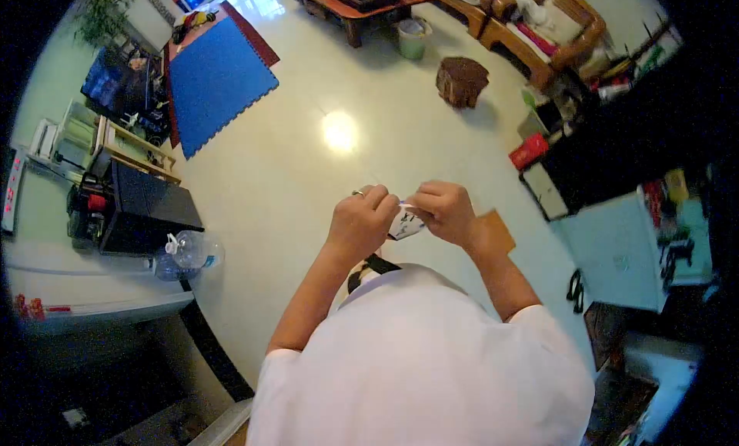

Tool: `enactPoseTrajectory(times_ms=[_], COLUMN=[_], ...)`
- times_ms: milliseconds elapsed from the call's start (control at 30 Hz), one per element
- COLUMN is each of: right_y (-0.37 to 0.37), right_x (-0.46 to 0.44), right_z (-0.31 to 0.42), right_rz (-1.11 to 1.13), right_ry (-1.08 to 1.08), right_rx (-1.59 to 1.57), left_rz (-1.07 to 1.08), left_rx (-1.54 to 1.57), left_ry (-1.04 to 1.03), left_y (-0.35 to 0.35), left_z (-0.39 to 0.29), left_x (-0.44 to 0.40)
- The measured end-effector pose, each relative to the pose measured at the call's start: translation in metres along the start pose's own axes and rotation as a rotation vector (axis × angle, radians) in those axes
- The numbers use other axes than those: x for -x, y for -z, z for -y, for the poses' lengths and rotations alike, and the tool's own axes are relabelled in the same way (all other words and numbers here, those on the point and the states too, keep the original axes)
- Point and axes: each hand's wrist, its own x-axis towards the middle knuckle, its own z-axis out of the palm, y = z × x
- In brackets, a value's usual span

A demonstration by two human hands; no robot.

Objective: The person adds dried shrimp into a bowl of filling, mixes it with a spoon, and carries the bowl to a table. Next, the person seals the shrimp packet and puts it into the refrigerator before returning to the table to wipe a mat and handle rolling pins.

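Observation:
Both hands are raised in front of the white shirt, close together over the floor. My left hand (pixel 365 219), with a ring on one finger, has its fingers pinched at the left edge of a small white packet (pixel 406 223) with dark markings. From the other side, my right hand (pixel 445 209) pinches the packet's upper right edge. The packet hangs between the two hands, and its top edge is partly hidden by the fingers. An orange-brown flat piece (pixel 495 232) shows beside my right wrist, partly behind the forearm; what it is, I cannot tell.
A blue foam mat (pixel 219 80) lies at the upper left. A wooden stump stool (pixel 461 82), a bin (pixel 412 40) and a low table (pixel 350 13) stand ahead. Clear plastic bottles (pixel 192 251) stand at left beside a black cabinet (pixel 154 207). A white cabinet (pixel 612 250) is at right.

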Motion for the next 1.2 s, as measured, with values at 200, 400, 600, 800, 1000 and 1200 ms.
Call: enactPoseTrajectory(times_ms=[200, 400, 600, 800, 1000, 1200], right_y=[-0.008, -0.056, -0.104, -0.159, -0.235, -0.276], right_x=[-0.127, -0.267, -0.444, -0.637, -0.817, -0.965], right_z=[-0.074, -0.182, -0.272, -0.349, -0.431, -0.505], right_rz=[-0.001, -0.044, -0.014, 0.051, 0.066, 0.056], right_ry=[-0.143, -0.13, -0.012, 0.19, 0.312, 0.153], right_rx=[0.023, 0.034, -0.046, -0.082, -0.063, -0.102], left_rz=[0.068, 0.072, 0.105, -0.077, -0.289, -0.46], left_rx=[0.073, 0.114, 0.121, 0.313, 0.552, 0.263], left_ry=[-0.146, -0.229, -0.135, 0.262, 0.345, 0.27], left_y=[-0.031, -0.052, -0.038, 0.0, -0.011, -0.014], left_z=[0.135, 0.298, 0.467, 0.638, 0.819, 0.967], left_x=[-0.103, -0.208, -0.29, -0.342, -0.387, -0.497])
